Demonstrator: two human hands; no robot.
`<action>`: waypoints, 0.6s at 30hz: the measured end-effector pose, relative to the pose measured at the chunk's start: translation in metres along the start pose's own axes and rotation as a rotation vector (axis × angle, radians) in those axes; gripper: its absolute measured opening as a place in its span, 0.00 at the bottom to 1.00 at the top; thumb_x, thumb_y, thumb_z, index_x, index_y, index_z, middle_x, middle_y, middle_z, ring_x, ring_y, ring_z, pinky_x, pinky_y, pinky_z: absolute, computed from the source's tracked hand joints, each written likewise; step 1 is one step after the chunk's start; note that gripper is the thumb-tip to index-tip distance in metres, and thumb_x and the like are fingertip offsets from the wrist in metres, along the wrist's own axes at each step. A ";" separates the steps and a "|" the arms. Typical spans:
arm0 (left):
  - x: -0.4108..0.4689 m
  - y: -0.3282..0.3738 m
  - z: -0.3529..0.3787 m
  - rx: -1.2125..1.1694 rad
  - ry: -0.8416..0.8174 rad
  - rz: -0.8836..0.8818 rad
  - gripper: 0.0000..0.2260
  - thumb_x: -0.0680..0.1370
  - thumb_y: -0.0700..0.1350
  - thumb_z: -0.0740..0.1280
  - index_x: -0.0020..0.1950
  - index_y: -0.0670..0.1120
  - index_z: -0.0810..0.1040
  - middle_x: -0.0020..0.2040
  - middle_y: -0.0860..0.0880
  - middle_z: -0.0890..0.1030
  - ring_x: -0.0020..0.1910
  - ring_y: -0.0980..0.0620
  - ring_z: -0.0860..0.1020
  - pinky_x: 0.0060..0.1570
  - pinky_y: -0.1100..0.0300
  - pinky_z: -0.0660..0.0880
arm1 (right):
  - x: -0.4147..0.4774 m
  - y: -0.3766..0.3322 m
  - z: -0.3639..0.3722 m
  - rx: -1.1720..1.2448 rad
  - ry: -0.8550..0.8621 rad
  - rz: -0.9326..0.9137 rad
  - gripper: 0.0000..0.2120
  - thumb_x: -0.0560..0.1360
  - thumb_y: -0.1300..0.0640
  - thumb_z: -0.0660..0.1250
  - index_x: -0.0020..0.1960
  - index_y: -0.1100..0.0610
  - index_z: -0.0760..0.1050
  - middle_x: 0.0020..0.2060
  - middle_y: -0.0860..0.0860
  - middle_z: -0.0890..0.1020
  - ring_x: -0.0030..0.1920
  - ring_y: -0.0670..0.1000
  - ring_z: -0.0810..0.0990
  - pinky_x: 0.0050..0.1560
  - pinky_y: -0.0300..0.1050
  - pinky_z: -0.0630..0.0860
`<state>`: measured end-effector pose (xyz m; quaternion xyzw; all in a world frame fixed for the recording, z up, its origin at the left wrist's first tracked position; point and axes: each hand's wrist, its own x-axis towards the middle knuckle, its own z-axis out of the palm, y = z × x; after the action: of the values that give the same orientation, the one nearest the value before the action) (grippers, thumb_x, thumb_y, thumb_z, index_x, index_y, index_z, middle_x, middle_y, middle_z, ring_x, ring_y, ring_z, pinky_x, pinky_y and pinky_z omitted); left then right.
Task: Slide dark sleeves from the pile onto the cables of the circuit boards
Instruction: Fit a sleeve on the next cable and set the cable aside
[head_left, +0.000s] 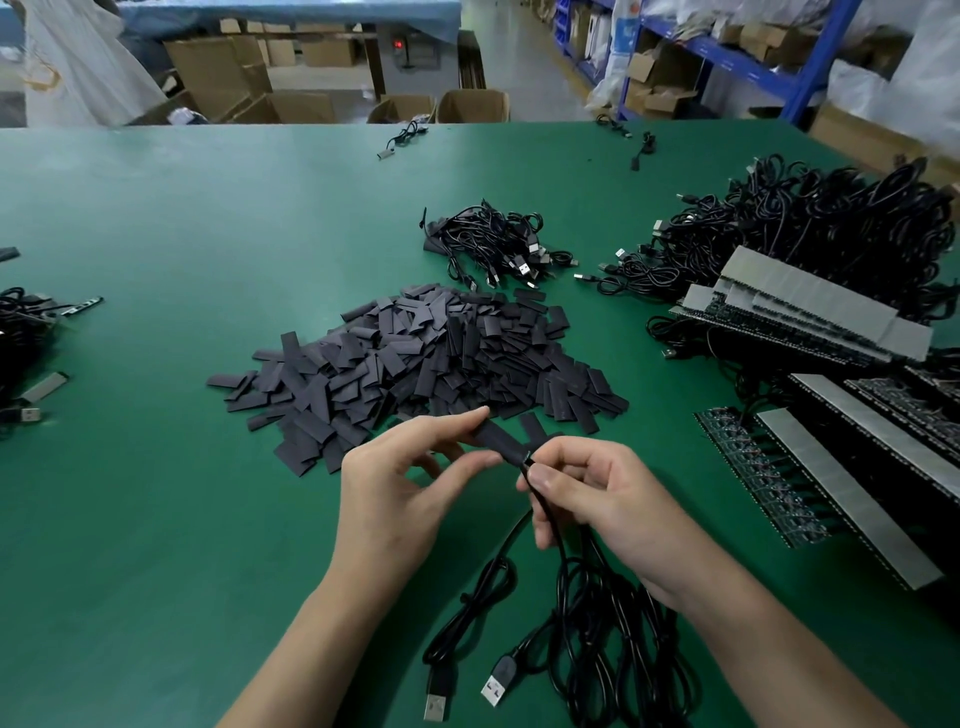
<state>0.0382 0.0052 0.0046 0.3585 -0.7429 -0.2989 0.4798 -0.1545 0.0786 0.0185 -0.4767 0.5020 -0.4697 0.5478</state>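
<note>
Dark flat tubular sleeve (501, 446): hovering near-centre, just nearer than the grey-black sleeve pile (431, 358).
Left hand (405, 483): pinching the sleeve's left end.
Right hand (597, 493): pinching the thin black cable (506, 538) tip at its mouth.
Technique, likely: bowing the mouth open, feeding straight.

Our left hand (410, 483) is up, forefinger above and thumb below, pinching a dark sleeve (501, 444). Our right hand (597, 493) faces it, thumb and forefinger nipping a cable (545, 512) at the sleeve's near end. Both forearms reach in from below, wrists angled toward each other.
</note>
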 end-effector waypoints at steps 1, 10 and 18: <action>0.000 0.001 0.000 -0.017 -0.005 -0.011 0.14 0.72 0.51 0.76 0.57 0.56 0.86 0.47 0.59 0.86 0.42 0.52 0.82 0.42 0.57 0.78 | 0.000 0.000 0.000 0.002 0.003 0.002 0.08 0.80 0.55 0.67 0.45 0.52 0.83 0.34 0.52 0.81 0.34 0.50 0.82 0.39 0.38 0.78; 0.000 -0.001 0.002 -0.101 -0.045 -0.058 0.11 0.79 0.45 0.72 0.60 0.56 0.85 0.43 0.58 0.85 0.41 0.57 0.82 0.42 0.66 0.76 | 0.002 0.003 0.005 -0.022 0.027 0.004 0.08 0.80 0.54 0.67 0.44 0.50 0.83 0.34 0.51 0.83 0.35 0.51 0.83 0.41 0.41 0.78; -0.001 -0.003 0.002 -0.194 -0.015 -0.175 0.11 0.76 0.48 0.73 0.54 0.63 0.86 0.44 0.55 0.87 0.41 0.53 0.84 0.43 0.57 0.80 | 0.000 0.003 0.006 -0.031 0.043 0.019 0.09 0.83 0.60 0.67 0.46 0.57 0.83 0.38 0.55 0.85 0.40 0.57 0.88 0.40 0.41 0.80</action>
<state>0.0374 0.0041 0.0010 0.3715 -0.6801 -0.4126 0.4788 -0.1480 0.0792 0.0156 -0.4701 0.5254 -0.4669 0.5338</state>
